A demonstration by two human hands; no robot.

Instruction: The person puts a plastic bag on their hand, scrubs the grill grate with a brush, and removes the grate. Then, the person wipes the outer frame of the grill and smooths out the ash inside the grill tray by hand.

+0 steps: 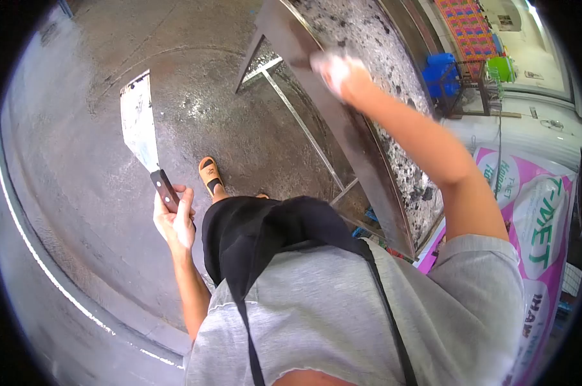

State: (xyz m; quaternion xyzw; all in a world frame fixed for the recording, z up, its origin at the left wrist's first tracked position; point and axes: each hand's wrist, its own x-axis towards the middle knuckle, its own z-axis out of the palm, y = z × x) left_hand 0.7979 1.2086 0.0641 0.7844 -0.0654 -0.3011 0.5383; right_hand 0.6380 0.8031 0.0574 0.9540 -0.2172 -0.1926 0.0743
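Observation:
My left hand (178,217) is wrapped round the dark wooden handle of a metal spatula (139,122). Its wide, whitish-smeared blade points up and away over the floor. My right hand (338,72) is over the near rim of a long metal trough (368,164) filled with grey-white ash and black charcoal bits (361,29). Motion blur smears that hand, and a white patch shows on or in it. Whether its fingers hold anything is not clear.
The trough stands on a metal frame (297,119) to my right. Pink-and-white printed sacks (538,222) lie at the right, below a blue container (440,74) and a green bucket (500,69). My sandalled foot (210,175) is on the concrete floor (85,193).

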